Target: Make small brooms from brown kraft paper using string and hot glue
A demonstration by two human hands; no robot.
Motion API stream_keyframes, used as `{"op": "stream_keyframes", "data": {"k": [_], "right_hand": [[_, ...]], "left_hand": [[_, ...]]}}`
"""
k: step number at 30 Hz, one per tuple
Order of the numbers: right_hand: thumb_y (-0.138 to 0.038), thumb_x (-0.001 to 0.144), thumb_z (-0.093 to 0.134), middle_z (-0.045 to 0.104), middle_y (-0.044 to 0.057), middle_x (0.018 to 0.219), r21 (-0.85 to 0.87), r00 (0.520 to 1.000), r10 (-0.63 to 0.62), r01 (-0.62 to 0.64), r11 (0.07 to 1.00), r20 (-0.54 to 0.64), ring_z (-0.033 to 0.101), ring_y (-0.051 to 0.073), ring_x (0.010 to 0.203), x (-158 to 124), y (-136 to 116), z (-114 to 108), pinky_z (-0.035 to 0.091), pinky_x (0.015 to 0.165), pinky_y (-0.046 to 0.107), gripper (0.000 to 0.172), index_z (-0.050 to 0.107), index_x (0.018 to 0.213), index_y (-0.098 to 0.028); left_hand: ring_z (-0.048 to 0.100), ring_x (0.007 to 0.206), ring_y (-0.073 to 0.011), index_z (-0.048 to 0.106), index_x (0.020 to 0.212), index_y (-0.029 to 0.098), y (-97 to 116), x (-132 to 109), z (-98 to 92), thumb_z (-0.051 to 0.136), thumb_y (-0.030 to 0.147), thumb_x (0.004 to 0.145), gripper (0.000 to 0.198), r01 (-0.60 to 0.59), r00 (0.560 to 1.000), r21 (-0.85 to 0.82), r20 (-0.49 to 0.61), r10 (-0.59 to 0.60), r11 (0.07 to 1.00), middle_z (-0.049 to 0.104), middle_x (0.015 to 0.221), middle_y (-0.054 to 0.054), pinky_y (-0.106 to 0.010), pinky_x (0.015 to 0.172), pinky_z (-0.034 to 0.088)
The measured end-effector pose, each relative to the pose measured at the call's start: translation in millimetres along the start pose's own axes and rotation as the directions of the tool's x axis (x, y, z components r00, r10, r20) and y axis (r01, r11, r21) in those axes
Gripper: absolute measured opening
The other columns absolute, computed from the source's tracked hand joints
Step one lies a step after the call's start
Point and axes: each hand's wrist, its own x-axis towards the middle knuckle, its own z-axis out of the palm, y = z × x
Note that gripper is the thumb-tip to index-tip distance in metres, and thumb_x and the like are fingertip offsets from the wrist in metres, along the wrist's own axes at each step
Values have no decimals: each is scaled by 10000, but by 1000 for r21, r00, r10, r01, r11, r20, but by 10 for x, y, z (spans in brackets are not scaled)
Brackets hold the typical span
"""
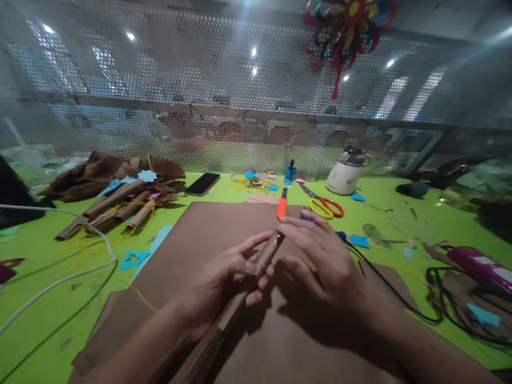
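Lying slantwise over the brown paper sheet [192, 234], the rolled paper tube [267, 255] runs from the near edge of the view up toward the middle of the table, held off the sheet between both hands. The left hand [224, 280] curls around its middle, thumb above and fingers folded underneath, a closed grip that likely keeps the roll from springing loose. The right hand [324, 261] comes over from the other side with fingers nearly straight, their tips on the tube's far end. Its thumb is hidden, so whether it pinches I cannot tell. Just beyond the fingertips lies an orange utility knife [282, 205], and beside that red-and-yellow scissors [326, 206], both within easy reach. A black cable [400, 301] trails off to the right. Farther left, on the green table [48, 320], sit a bundle of brown paper fans and tubes [132, 192], a phone [202, 183] and a white cable [60, 277]. A white jug [346, 172] stands by the mesh screen [200, 80].
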Motion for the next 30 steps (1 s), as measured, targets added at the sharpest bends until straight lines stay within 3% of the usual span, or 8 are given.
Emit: {"op": "stream_keyframes", "data": {"k": [4,9,13,15,20,25,30], "right_hand": [[-156,856,493,610,156,1218,-18,994,20,-22,1000,-103,491,280,1224,-8,72,-38,319,1047,539,440,453,1295,-141],[-194,862,505,590,152,1244,-9,1000,12,-12,1000,-10,418,294,1280,1,25,-23,291,1058,561,442,455,1299,-148],[-202,864,521,560,158,1263,17,987,125,-124,992,-99,426,294,1262,1,28,-2,350,1030,533,466,440,1321,-153],[-198,866,524,552,155,1267,53,986,125,-120,991,-109,422,286,1259,1,31,1,365,1026,510,472,432,1325,-149],[-234,899,507,621,124,1134,51,986,168,-168,985,-9,529,260,1108,5,107,37,417,964,460,304,533,1192,-159],[-223,918,478,638,118,1019,111,953,259,-243,964,-155,564,235,989,24,219,43,452,874,414,192,586,1064,-161],[-203,919,468,633,57,848,239,918,369,-330,913,-144,581,181,800,16,205,36,458,750,326,148,615,924,-180]], "left_hand": [[494,645,-123,392,1364,171,2,9,19,551,204,738,646,31,998,-14,-57,-32,999,559,839,-81,-191,529,381],[483,608,-107,400,1356,165,12,12,47,543,229,757,620,6,998,-30,-56,-7,1000,551,812,-65,-181,513,381],[486,607,-106,399,1354,163,11,5,53,512,208,772,595,4,998,-35,-68,-6,999,547,804,-60,-175,503,376],[498,627,-116,395,1356,152,4,8,44,503,206,778,590,-1,998,-26,-70,-1,1000,553,806,-67,-179,507,382],[506,636,-120,389,1362,146,-12,23,13,483,223,799,576,9,998,-16,-55,-10,1000,558,802,-74,-177,505,387],[510,657,-124,378,1364,144,-8,21,-2,486,220,800,580,16,998,-27,-60,-18,1000,563,819,-86,-173,515,388],[516,668,-129,394,1354,143,6,24,-19,486,266,814,560,28,999,-49,-32,-30,998,569,827,-92,-171,510,381]]}}
